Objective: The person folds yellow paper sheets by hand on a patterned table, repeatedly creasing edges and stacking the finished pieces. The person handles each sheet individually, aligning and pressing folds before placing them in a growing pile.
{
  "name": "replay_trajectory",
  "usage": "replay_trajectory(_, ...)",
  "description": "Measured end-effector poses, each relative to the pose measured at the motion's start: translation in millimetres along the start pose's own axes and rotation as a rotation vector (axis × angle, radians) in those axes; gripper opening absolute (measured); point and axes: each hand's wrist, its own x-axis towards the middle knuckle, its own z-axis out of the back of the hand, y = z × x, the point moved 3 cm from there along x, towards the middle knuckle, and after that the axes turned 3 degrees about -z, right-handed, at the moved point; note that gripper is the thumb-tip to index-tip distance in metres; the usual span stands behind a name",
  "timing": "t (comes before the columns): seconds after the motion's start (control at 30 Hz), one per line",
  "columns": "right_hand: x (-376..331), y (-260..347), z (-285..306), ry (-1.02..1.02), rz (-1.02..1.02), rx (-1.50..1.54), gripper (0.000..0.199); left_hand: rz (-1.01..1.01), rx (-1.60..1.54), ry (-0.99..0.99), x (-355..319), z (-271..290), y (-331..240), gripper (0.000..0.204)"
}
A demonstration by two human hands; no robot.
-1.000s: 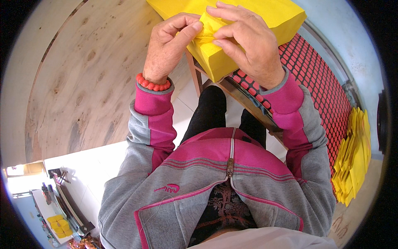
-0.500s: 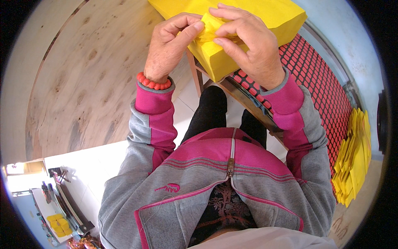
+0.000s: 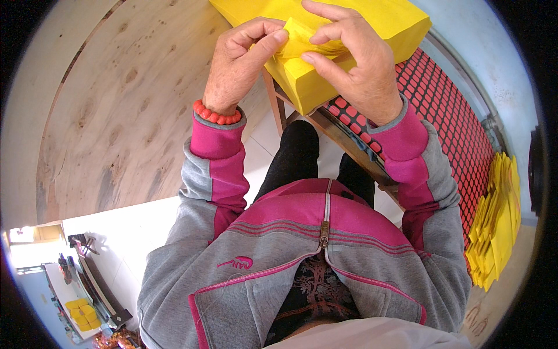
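Two bare hands at twelve o'clock, left hand [image 3: 241, 67] and right hand [image 3: 354, 64] pinching a folded yellow paper sheet [image 3: 302, 41], thick yellow paper stack [image 3: 383, 23] beneath

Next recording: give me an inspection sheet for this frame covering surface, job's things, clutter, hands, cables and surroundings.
Surface: thick yellow paper stack on a wooden stool; red grid mat beside it.
Job's things: one yellow sheet, partly folded, raised above the stack.
Clutter: folded yellow papers piled at the right, on the far side of the mat.
Hands: left hand pinches the sheet's left edge; right hand grips its right side. Red bead bracelet on the left wrist.
Cables: nothing seen.
Surroundings: large round plywood panel at left; white tiled floor; small yellow blocks far lower left, too small to identify.
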Motion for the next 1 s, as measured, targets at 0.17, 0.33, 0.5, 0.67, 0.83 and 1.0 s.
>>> replay_trajectory(0.17, 2, 0, 2, 0.016, 0.035, -0.047, 0.024, -0.008, 0.010, 0.005, 0, 0, -1, 0.022)
replay_trajectory(0.33, 3, 1, 4, 0.036, 0.086, -0.068, 0.021, -0.013, -0.007, 0.009, 0, 0, -1, 0.022)
replay_trajectory(0.5, 4, 1, 4, 0.050, 0.080, -0.048, 0.021, -0.014, 0.002, 0.007, 0, 1, 0, 0.022)
replay_trajectory(0.67, 4, 1, 5, 0.056, 0.120, -0.049, 0.019, -0.021, -0.029, 0.022, 1, 1, 1, 0.022)
replay_trajectory(0.83, 1, -2, 3, 0.063, 0.155, -0.018, 0.018, -0.025, -0.056, 0.027, 0, 1, 1, 0.022)
replay_trajectory(1.0, -1, -9, -3, 0.024, 0.036, 0.077, 0.017, -0.015, -0.015, 0.027, 0, 2, 0, 0.022)
